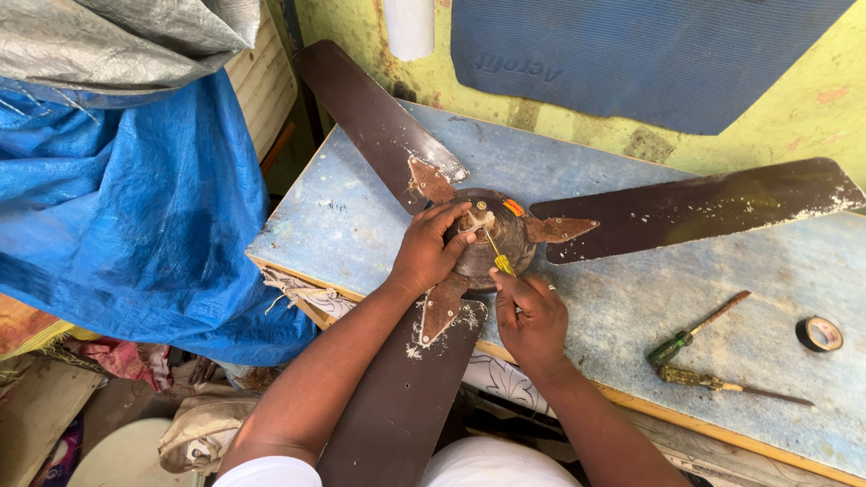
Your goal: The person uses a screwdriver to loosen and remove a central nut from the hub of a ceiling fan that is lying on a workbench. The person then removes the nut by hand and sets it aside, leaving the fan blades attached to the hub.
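Note:
A brown three-bladed ceiling fan (492, 236) lies on a worn blue table (361, 212), one blade reaching over the front edge toward me. My left hand (428, 248) rests on the round motor hub, fingers at its centre. My right hand (532, 316) grips a small screwdriver with a yellow handle (502, 262), whose thin shaft points up-left into the hub's centre.
Two more screwdrivers (695, 334) (722, 385) and a roll of black tape (819, 334) lie on the table's right side. A blue tarp (126, 207) hangs at the left. A dark blue mat (631, 54) leans on the yellow wall behind.

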